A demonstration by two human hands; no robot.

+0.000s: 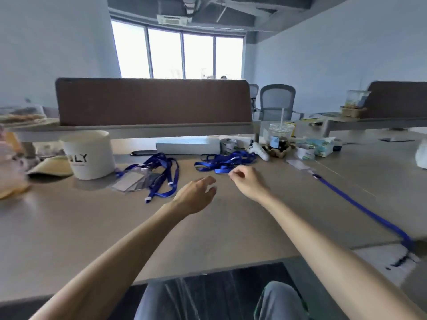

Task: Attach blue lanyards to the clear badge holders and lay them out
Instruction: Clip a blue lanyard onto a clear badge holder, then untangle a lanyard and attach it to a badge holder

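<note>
Both arms reach forward over the beige desk [92, 227]. My left hand [196, 195] hovers above the desk with relaxed fingers and holds nothing. My right hand [245, 181] has its fingers curled beside a loose heap of blue lanyards [226, 161]; whether it pinches a strap I cannot tell. To the left lies a second bunch of blue lanyards [166, 174] clipped to a small stack of clear badge holders [134, 182]. One lanyard [360, 209] with a clear holder [298, 163] at its far end lies stretched out at the right, its near end hanging over the desk edge.
A white paper bucket [89, 154] stands at the left with a beige cap [52, 168] beside it. A brown divider panel [153, 101] runs along the back. A plastic cup with a straw [279, 132], tissue packs [321, 145] and small items crowd the back right.
</note>
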